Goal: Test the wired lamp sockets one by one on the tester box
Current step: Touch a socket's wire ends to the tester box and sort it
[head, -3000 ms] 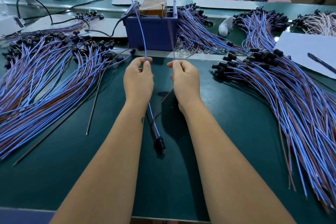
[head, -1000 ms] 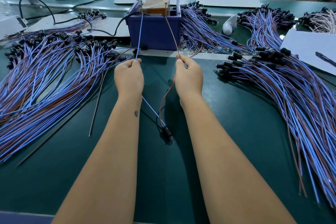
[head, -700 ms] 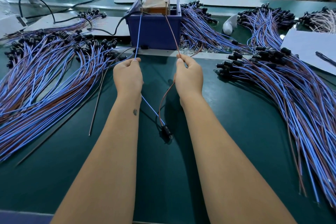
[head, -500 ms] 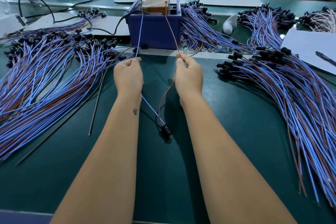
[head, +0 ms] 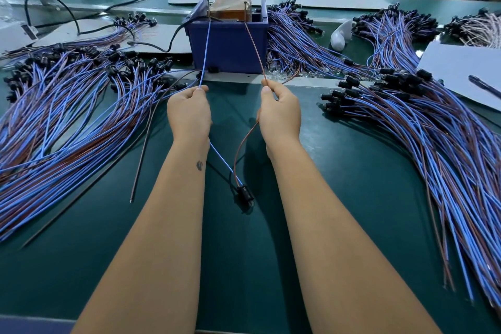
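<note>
A: Where is the socket under test?

B: The black lamp socket (head: 245, 194) lies on the green desk (head: 352, 198) between the two forearms, its two leads running up and away from it.

A: And each grip?

B: The left hand (head: 189, 114) pinches the blue wire (head: 206, 43) at the fingertips; the right hand (head: 280, 114) pinches the brown wire (head: 253, 40) the same way. Both wires rise taut to the top of the blue tester box (head: 229, 46), which stands just beyond the hands.

A: Do the wire ends touch the contacts?

B: They reach the upright pins at the box's top; actual contact is too small to tell.

A: What else is there?

B: A large pile of wired sockets (head: 54, 116) fans out at the left, another pile (head: 433, 130) at the right, and a white sheet (head: 461, 68) lies at the far right.
</note>
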A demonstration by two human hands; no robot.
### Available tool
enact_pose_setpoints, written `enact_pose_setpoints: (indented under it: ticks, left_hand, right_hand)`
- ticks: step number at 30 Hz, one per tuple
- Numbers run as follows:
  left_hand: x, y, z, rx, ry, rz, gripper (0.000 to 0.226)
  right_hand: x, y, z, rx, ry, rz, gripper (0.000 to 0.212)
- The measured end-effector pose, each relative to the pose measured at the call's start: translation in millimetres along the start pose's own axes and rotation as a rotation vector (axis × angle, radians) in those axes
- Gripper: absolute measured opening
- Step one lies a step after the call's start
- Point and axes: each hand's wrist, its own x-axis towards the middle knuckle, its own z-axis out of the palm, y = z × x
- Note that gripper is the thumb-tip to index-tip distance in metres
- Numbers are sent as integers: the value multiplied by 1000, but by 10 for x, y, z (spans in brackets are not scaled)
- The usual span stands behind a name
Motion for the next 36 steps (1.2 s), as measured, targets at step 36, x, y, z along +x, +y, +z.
enact_pose_setpoints:
  ticks: [36]
  left_hand:
    - [-254, 103, 148, -72, -309, 75, 19]
  right_hand:
    - [-120, -102, 31, 3, -122, -205, 19]
